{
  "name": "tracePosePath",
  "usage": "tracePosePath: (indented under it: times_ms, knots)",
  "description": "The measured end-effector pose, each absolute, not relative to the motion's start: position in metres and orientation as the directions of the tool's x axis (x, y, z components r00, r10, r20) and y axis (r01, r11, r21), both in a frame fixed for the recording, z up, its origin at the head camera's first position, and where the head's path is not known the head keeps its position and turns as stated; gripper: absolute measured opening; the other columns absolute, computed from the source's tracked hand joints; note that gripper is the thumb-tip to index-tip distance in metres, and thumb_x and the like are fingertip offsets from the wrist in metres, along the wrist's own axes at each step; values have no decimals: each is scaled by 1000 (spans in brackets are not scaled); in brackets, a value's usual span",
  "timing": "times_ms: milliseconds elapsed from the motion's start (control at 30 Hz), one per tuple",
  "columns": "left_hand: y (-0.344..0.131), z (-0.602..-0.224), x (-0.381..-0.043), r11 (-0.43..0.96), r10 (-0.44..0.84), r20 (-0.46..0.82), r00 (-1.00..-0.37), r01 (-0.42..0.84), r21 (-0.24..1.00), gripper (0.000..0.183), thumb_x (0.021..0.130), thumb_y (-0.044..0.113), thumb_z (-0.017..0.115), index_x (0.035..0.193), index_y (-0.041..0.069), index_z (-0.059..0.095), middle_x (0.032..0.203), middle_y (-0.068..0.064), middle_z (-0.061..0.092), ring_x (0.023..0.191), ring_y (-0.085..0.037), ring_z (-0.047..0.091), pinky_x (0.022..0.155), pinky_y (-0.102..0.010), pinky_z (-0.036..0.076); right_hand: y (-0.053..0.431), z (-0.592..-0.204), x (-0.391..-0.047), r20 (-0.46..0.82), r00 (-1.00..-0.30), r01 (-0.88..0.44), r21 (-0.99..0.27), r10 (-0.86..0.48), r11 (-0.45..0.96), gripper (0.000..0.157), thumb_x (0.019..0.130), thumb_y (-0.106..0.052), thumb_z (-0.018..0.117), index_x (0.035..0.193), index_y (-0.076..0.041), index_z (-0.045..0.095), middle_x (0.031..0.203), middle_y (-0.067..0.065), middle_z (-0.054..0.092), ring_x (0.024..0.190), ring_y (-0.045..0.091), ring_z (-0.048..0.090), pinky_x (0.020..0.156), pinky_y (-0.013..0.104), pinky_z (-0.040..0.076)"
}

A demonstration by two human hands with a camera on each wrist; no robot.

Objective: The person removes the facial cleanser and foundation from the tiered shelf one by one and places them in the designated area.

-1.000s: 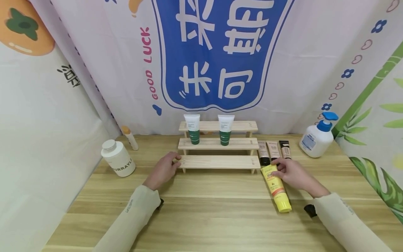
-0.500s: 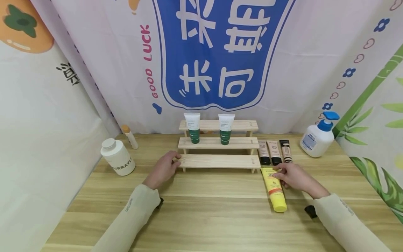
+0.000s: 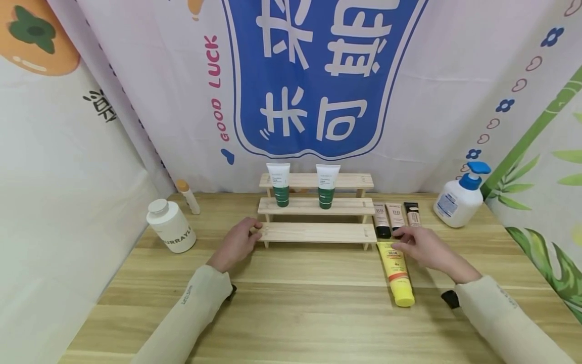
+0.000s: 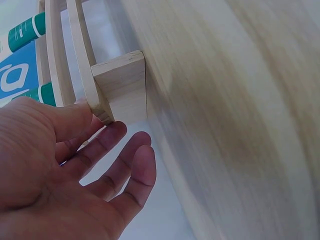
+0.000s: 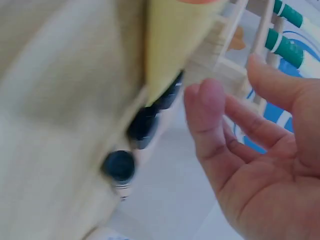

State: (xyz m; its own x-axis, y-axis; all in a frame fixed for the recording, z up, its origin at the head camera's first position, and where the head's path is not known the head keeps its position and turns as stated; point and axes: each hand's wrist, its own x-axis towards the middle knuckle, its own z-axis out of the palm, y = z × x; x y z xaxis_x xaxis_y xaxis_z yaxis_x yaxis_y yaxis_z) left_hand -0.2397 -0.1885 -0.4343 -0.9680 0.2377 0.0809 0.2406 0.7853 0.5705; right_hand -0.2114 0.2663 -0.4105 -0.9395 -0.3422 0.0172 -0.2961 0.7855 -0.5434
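My left hand (image 3: pixel 236 244) pinches the left end of the lowest step of a three-step wooden stand (image 3: pixel 313 232). In the left wrist view, the thumb lies on top of the step's end and a fingertip is under it. A yellow squeeze tube (image 3: pixel 396 273) lies on the table, cap towards me, right of the stand. Just above its upper end is my right hand (image 3: pixel 425 248), fingers relaxed; the right wrist view shows it apart from the tube. Two white-and-green tubes (image 3: pixel 279 186) (image 3: pixel 326 187) stand on the middle step.
Two beige BB tubes (image 3: pixel 380 217) (image 3: pixel 395 216) and a dark striped tube (image 3: pixel 413 215) lie right of the stand. Farther right is a pump bottle (image 3: pixel 459 201). At left stand a white jar (image 3: pixel 172 227) and an orange-capped stick (image 3: pixel 188 196). A printed curtain (image 3: pixel 182 101) hangs behind.
The yellow tube has been set down flat, swinging slightly left at its cap end. My right hand has let go of it and lifted a little. The left hand stays at the stand.
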Motion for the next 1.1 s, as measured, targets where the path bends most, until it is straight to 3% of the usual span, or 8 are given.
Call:
tracePosePath:
  times_ms: [200, 467, 733, 933, 1100]
  knots:
    - [-189, -434, -240, 785, 240, 87, -967, 246, 569, 20, 95, 7, 58, 115, 5, 59, 113, -10, 56, 84, -19, 55, 69, -34, 47, 247, -391, -222, 218, -889, -455, -510, -402, 730, 26, 87, -17, 70, 109, -4, 66, 82, -4, 60, 73, 12, 55, 63, 29, 49]
    - [-189, -435, -240, 782, 238, 75, -968, 237, 576, 21, 95, 8, 58, 115, 5, 58, 112, -9, 57, 82, -19, 54, 68, -33, 47, 219, -367, -235, 415, -811, -583, -518, -413, 626, 30, 87, -16, 70, 114, -4, 63, 98, 6, 64, 82, 14, 60, 66, 30, 51]
    - [-189, -433, -239, 784, 231, 72, -970, 230, 577, 21, 95, 8, 57, 115, 5, 58, 113, -10, 56, 81, -19, 54, 69, -33, 46, 192, -352, -251, 449, -785, -619, -524, -428, 585, 46, 86, -19, 72, 127, -7, 54, 114, 6, 57, 97, 21, 58, 79, 38, 51]
    - [-190, -434, -240, 796, 224, 74, -972, 227, 562, 21, 95, 9, 58, 115, 5, 59, 113, -10, 57, 83, -19, 54, 70, -34, 46, 168, -343, -269, 499, -757, -650, -515, -421, 559, 60, 85, -13, 73, 138, -11, 45, 130, 9, 49, 110, 26, 53, 83, 37, 49]
    - [-190, -434, -239, 795, 232, 72, -970, 231, 561, 22, 95, 9, 57, 117, 6, 58, 115, -10, 56, 81, -19, 53, 70, -34, 46, 153, -342, -283, 504, -767, -637, -517, -399, 572, 62, 85, -11, 73, 140, -11, 43, 129, 10, 49, 110, 28, 53, 83, 38, 49]
